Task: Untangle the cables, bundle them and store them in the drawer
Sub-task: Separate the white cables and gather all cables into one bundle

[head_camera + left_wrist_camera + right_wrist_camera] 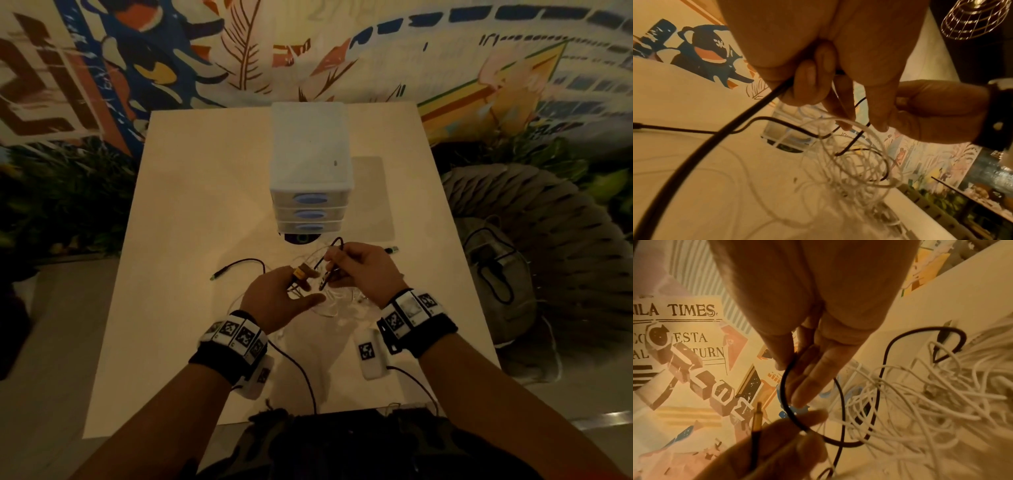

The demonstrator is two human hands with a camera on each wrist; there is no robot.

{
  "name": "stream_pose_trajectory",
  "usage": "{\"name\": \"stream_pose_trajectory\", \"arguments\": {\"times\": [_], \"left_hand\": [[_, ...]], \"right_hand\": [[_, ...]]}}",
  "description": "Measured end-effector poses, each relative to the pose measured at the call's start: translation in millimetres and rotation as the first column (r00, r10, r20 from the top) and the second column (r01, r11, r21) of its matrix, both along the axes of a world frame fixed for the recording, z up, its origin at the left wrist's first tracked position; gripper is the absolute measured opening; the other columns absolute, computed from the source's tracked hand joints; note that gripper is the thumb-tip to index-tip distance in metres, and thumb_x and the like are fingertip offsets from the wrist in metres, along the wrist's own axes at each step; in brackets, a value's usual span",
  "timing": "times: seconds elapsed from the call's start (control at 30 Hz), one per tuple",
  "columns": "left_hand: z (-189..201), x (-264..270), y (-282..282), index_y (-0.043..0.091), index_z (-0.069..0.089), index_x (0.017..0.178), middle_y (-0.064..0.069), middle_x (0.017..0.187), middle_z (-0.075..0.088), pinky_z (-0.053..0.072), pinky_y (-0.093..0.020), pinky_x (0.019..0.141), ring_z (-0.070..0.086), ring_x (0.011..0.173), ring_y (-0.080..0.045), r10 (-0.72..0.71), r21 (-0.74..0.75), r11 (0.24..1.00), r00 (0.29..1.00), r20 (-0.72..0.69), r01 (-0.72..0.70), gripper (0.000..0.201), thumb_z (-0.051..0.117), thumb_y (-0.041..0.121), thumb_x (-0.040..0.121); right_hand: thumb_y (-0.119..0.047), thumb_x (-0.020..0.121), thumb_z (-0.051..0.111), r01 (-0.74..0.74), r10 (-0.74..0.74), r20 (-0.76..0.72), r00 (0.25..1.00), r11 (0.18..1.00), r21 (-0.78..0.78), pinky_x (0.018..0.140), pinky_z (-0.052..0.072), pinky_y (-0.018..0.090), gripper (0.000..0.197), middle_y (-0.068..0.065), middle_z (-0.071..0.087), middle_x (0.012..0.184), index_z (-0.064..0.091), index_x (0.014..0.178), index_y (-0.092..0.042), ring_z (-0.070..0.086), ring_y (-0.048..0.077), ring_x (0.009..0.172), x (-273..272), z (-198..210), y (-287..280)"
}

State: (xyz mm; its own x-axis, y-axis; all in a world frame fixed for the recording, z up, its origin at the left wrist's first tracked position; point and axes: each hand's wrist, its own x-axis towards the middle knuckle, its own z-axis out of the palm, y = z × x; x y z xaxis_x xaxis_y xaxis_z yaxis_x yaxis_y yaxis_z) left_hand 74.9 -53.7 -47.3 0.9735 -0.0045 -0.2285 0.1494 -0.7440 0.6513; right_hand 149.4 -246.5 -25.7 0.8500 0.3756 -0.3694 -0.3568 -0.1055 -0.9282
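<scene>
The black cable (pixel 786 395) runs as a short loop between the two hands, and that loop is what the next pull turns on. The right hand (pixel 359 270) pinches it between thumb and forefinger. The left hand (pixel 279 296) sits just beside, its curled fingers (pixel 805 81) gripping the same cable near the gold-tipped plug end (pixel 757 417), with the thumb stretched out toward the right hand. From both sets of fingers the cable drops down and away into the tangle of white cables (pixel 920 402) lying on the table (pixel 191 192) directly beneath and just beyond the fingertips. Its free length lies to the left of the left hand. I judge the right hand is nearer the snarl. The drawer unit (pixel 310 205) stands beyond the fingers, its drawers closed.
</scene>
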Motion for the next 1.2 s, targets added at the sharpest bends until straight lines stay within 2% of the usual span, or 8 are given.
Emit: {"name": "stream_pose_trajectory", "arguments": {"times": [0.17,0.33,0.53,0.6,0.83,0.93,1.07,1.2], "left_hand": [[4.6,5.5,-12.5,0.026,0.077,0.097,0.001,0.088,0.075,0.053,-0.038,0.071,0.066,0.077,-0.017,0.01,0.021,1.0,0.998,0.054,-0.011,0.043,0.062,0.065,0.086],[20.8,5.7,-4.2,0.033,0.074,0.086,0.021,0.05,0.059,0.031,-0.017,0.053,0.054,0.051,0.004,0.195,-0.118,0.976,0.975,0.105,-0.183,0.018,0.066,0.048,0.092],[39.6,10.3,0.4,0.027,0.075,0.081,0.012,0.068,0.071,0.043,-0.023,0.058,0.058,0.057,-0.007,0.361,-0.36,0.886,0.922,0.139,-0.292,0.021,0.068,0.044,0.091],[44.2,9.8,0.8,0.026,0.074,0.082,0.001,0.078,0.074,0.047,-0.032,0.067,0.064,0.07,-0.022,0.413,-0.425,0.848,0.898,0.154,-0.317,0.024,0.068,0.048,0.089],[29.7,1.3,-8.7,0.039,0.074,0.106,0.018,0.074,0.068,0.038,-0.018,0.055,0.051,0.048,0.003,0.153,-0.254,0.959,0.984,0.088,-0.126,0.024,0.069,0.052,0.088],[33.8,2.3,-13.7,0.028,0.079,0.098,0.026,0.059,0.062,0.034,-0.009,0.055,0.05,0.049,0.012,0.273,-0.322,0.921,0.954,0.125,-0.221,0.013,0.071,0.036,0.092],[52.9,7.0,-11.8,0.029,0.078,0.085,0.005,0.069,0.072,0.044,-0.029,0.056,0.05,0.054,-0.004,0.422,-0.491,0.821,0.89,0.174,-0.293,0.008,0.076,0.036,0.087],[65.9,8.0,-7.7,0.026,0.078,0.086,0.016,0.075,0.074,0.049,-0.019,0.07,0.066,0.068,-0.003,0.454,-0.606,0.755,0.867,0.207,-0.25,0.015,0.074,0.04,0.083]], "right_hand": [[-0.026,0.101,0.057,0.044,-0.042,-0.027,0.999,0.996,0.078,0.077,0.06,0.031,0.033,0.017,0.074,0.096,0.07,0.108,0.003,0.073,0.023,0.087,-5.6,-3.5,10.3],[-0.026,0.086,0.063,-0.227,0.226,0.068,0.972,0.974,0.0,0.097,0.051,0.035,0.026,0.001,0.074,0.11,0.074,0.109,-0.025,0.067,0.014,0.106,-15.0,-30.2,-0.9],[-0.053,0.096,0.052,-0.277,0.504,0.251,0.827,0.752,-0.598,0.096,0.046,0.034,0.034,-0.006,0.066,0.114,0.072,0.114,-0.031,0.06,0.015,0.108,-24.6,-50.2,-1.5],[-0.043,0.1,0.053,-0.241,0.524,0.298,0.798,0.731,-0.639,0.093,0.043,0.031,0.027,-0.002,0.066,0.115,0.071,0.117,-0.031,0.058,0.019,0.109,-22.1,-48.7,-2.8],[-0.05,0.095,0.036,-0.139,0.592,0.501,0.631,0.722,-0.678,0.076,0.049,0.041,0.044,0.0,0.07,0.093,0.071,0.106,-0.025,0.062,0.022,0.083,-14.9,-31.4,8.1],[-0.047,0.098,0.043,-0.164,0.547,0.495,0.675,0.765,-0.623,0.076,0.048,0.039,0.041,0.006,0.07,0.09,0.07,0.1,-0.015,0.062,0.025,0.083,-21.0,-22.9,10.2],[-0.038,0.1,0.054,-0.216,0.534,0.337,0.776,0.726,-0.653,0.082,0.05,0.034,0.029,0.005,0.071,0.101,0.073,0.109,-0.017,0.064,0.024,0.092,-24.7,-37.7,6.9],[-0.041,0.098,0.054,-0.146,0.498,0.407,0.766,0.75,-0.645,0.081,0.051,0.034,0.032,0.003,0.071,0.097,0.075,0.105,-0.018,0.064,0.022,0.089,-18.3,-38.8,5.4]]}}
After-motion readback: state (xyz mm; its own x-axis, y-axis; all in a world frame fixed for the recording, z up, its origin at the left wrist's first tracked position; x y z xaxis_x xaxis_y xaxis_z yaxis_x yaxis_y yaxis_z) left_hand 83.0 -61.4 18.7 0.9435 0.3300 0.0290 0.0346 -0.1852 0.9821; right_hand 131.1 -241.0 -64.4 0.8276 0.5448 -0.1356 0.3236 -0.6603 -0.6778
